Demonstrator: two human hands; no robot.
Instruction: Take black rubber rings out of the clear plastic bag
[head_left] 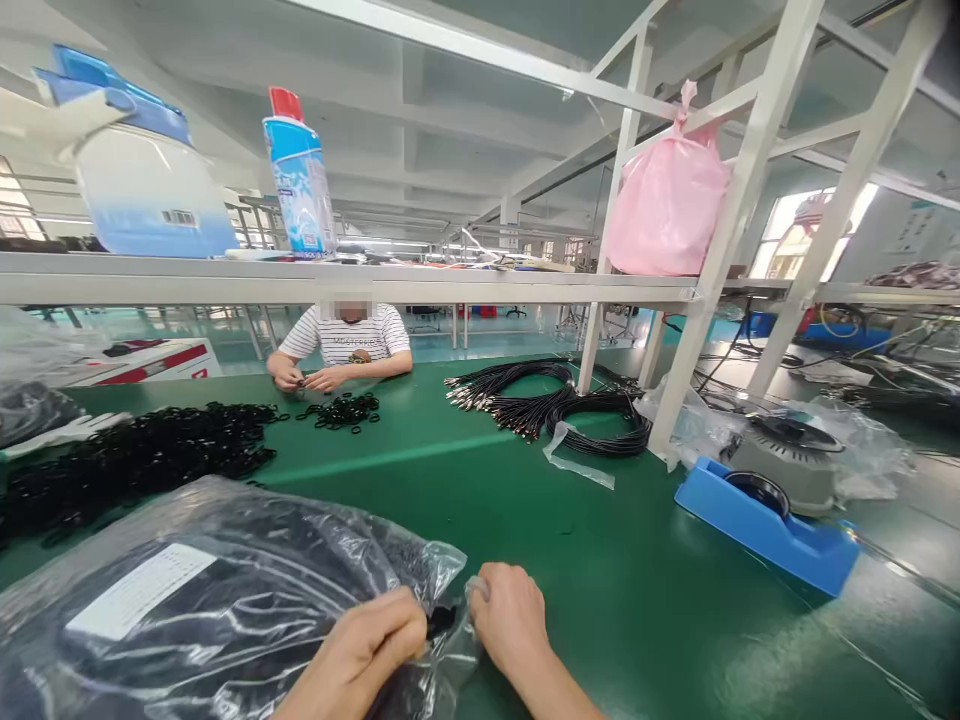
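At the bottom centre of the frame the left hand point(367, 645) and the right hand point(510, 615) meet at the mouth of a clear plastic bag point(225, 590) that lies on the green tabletop point(480, 470) and fills the lower left. Both hands are closed in a pinch on the bag's crumpled open end, with a small black piece point(441, 620) between the fingertips; it is probably one of the dark parts from inside, though the view is too blurred to be sure. The step in hand looks like working at the bag's opening, either parting the film or drawing a piece out. The next move calls for one hand to keep the slack film steady while the other gets a clean hold on the black piece, since the plastic is loose and slippery. The bag carries a white label point(139, 590) whose print cannot be read, and its dark contents show only as glossy coils through the glare. Both forearms are cut off by the bottom edge. Upper left of the bag lies a heap of black rings point(127, 460), and across the tabletop a co-worker point(341, 345) handles a smaller pile point(341, 410). To the right lie bundled black cables point(540, 400) and a blue tape dispenser point(765, 525).
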